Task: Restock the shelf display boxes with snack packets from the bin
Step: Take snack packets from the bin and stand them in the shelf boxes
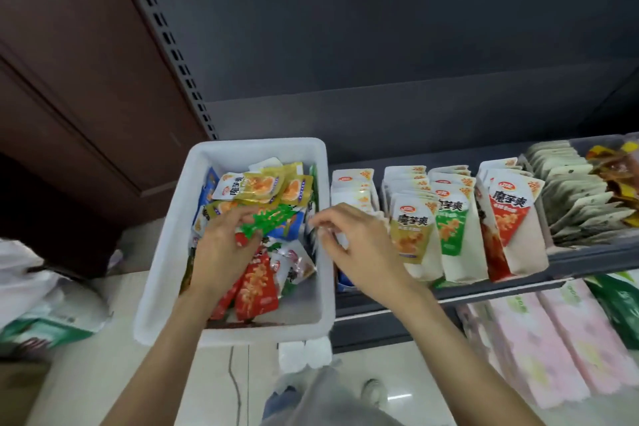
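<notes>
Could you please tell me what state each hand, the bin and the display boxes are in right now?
Left hand: inside the bin, pinching a green snack packet.
Right hand: fingers curled at the bin's right edge; anything held is too blurred to tell.
White plastic bin: holds a loose pile of mixed packets.
Yellow, green and red cardboard display boxes: packets standing upright in rows.
</notes>
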Demonstrator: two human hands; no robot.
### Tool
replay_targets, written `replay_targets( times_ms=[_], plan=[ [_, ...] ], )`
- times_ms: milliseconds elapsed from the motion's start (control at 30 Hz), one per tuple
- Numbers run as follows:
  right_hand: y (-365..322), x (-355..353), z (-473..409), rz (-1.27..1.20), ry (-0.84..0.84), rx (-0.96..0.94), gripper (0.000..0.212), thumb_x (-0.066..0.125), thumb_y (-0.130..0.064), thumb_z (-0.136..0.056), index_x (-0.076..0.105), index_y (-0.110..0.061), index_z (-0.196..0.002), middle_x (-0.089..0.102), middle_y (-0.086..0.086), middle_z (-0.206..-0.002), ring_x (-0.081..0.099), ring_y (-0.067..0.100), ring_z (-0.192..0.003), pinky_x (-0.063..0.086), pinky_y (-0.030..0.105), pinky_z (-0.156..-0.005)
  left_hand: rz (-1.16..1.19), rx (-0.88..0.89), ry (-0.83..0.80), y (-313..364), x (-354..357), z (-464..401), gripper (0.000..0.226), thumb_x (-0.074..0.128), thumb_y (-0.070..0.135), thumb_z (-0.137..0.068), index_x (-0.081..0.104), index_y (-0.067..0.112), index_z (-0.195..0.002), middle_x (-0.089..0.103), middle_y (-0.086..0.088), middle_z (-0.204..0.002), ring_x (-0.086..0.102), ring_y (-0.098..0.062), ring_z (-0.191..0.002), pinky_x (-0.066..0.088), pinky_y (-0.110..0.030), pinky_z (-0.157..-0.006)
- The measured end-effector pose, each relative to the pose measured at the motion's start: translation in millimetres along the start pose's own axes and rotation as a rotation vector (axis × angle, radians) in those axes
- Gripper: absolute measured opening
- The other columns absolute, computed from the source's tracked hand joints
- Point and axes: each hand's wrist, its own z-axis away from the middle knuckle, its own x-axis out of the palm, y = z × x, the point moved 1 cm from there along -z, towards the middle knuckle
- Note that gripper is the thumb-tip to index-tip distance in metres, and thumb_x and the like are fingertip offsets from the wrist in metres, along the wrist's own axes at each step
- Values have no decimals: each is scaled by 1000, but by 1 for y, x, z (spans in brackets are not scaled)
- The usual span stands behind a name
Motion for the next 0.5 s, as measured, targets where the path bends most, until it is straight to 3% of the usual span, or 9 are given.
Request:
replay_targets(
  times_ms=[267,500],
  plan=[
    [21,116,-65,331,-349,321,43,52,-20,-94,45,-9,-135,43,10,-136,45,28,-122,42,36,-96,-199,-19,-193,-53,16,-44,41,66,26,-83,57,16,-122,56,-7,-123,49,-26,-118,37,-33,-97],
    [28,145,-64,437,-282,437,50,55,-21,-91,40,-18,-139,30,9,-137,37,33,-124,43,42,-99,-341,40,-415,-67,32,-68,49,66,40,-82,48,22,-123,44,-4,-126,47,-27,-114,45,-35,-90]
  ],
)
